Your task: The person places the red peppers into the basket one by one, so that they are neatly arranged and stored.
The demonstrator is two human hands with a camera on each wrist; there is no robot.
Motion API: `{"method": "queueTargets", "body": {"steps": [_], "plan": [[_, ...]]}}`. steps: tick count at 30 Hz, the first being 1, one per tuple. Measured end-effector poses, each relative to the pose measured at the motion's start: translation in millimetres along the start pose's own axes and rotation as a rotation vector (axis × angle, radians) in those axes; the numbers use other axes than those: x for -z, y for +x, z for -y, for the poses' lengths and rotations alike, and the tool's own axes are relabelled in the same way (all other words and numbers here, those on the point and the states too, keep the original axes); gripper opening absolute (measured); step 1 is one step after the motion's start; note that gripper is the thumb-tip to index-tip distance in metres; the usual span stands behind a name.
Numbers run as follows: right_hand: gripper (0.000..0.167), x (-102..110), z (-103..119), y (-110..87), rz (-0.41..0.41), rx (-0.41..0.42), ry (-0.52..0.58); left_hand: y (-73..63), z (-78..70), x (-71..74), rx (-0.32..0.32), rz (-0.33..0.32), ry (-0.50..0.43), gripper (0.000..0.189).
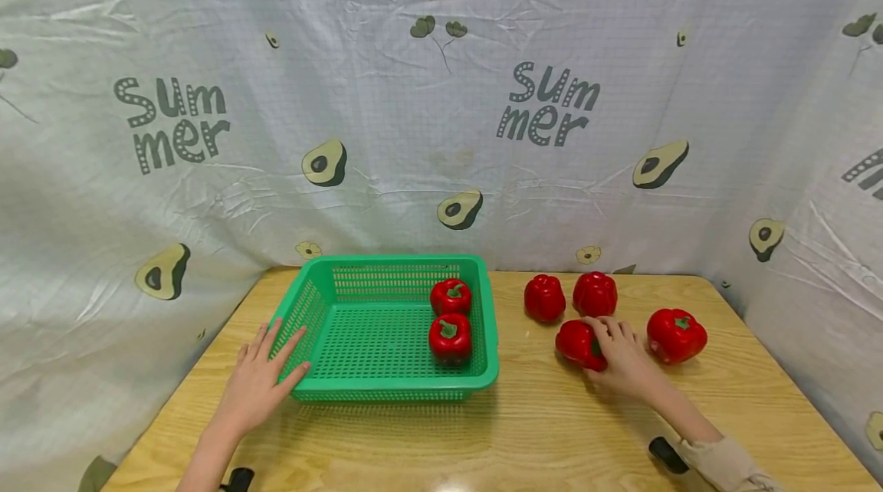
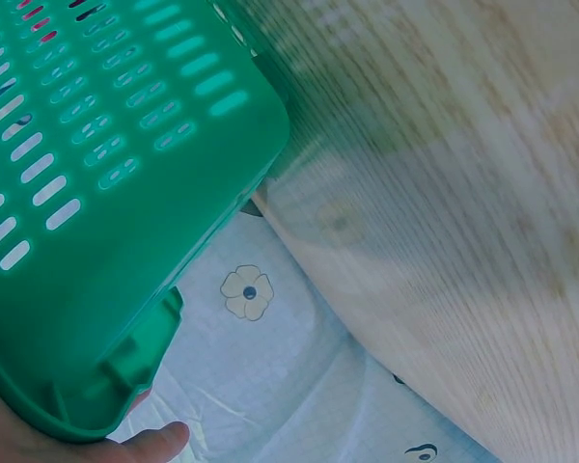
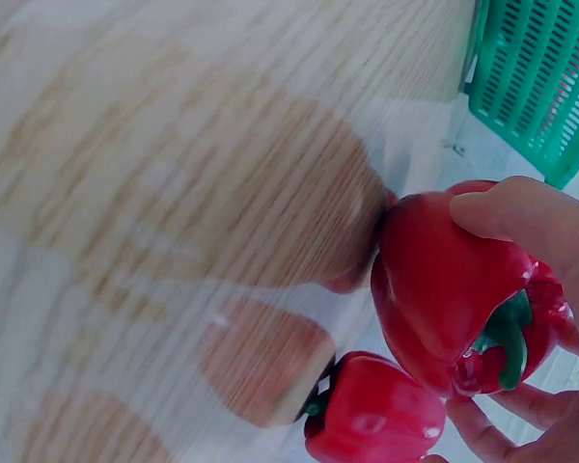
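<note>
On the right side of the table, my right hand (image 1: pixel 626 362) grips a red bell pepper (image 1: pixel 574 342) lying on its side. Seen from the right wrist, the thumb presses on that pepper's red flank, fingers reach round its far side, and its green stem faces the palm. My left hand (image 1: pixel 254 386) rests with spread fingers on the left front rim of a green plastic basket (image 1: pixel 393 383). The left wrist view has the basket's slotted wall (image 2: pixel 174 241) close up. Inside the basket, against its right wall, sit two red bell peppers, a rear one (image 1: pixel 444 297) and a front one (image 1: pixel 450 346).
Beyond the right hand stand two more peppers, one left (image 1: pixel 544 299) and one right (image 1: pixel 595 293). Another pepper (image 1: pixel 676 336) lies to the hand's right. A printed cloth (image 1: pixel 386 93) hangs behind and beside the wooden table (image 1: pixel 524 431).
</note>
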State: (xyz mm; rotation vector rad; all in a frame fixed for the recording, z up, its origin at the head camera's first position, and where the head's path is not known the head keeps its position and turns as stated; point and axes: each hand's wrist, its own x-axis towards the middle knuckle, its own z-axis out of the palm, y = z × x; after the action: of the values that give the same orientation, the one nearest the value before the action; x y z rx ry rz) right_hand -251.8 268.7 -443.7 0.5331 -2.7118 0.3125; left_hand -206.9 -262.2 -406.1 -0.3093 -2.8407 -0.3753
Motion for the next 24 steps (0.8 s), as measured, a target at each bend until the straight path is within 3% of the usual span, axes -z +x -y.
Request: {"method": "queueTargets", "body": {"steps": [9,24], "plan": [[0.080,1,7,1.5,-0.047,0.047,0.000,0.0,-0.1,0.0,-0.001,0.001,0.002,0.057],[0.080,10,26,10.9,-0.036,0.121,0.029,-2.1,-1.3,0.1,-0.002,-0.009,0.007,0.056]]}}
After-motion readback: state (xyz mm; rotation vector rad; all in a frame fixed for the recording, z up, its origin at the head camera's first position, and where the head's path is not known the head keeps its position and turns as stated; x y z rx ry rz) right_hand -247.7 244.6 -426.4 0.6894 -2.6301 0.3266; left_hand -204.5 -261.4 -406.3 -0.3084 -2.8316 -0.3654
